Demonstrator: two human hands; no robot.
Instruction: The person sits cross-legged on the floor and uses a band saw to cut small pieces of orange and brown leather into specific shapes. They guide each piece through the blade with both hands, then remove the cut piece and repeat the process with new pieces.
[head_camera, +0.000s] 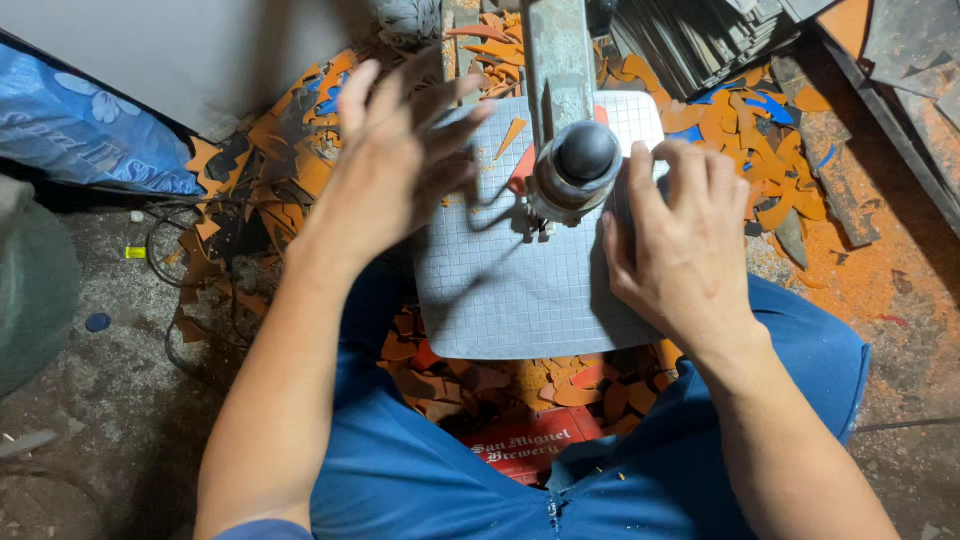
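Head view shows the left hand (395, 160) blurred, fingers spread and empty, hovering over the upper left of the grey plate (500, 290). The right hand (675, 235) lies flat at the plate's right edge, beside the press head (580, 165), fingers loose. An orange piece (510, 135) lies on the plate near the head. Orange scraps (760, 150) surround it. It seems a feeding step; placing calls for care near the head.

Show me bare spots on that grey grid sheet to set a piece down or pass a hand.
Free: the grey grid sheet's near half, between the left hand and right hand, below the press knob. Crowded: the far edge, with the press column and one orange offcut; orange scraps ring the sheet.
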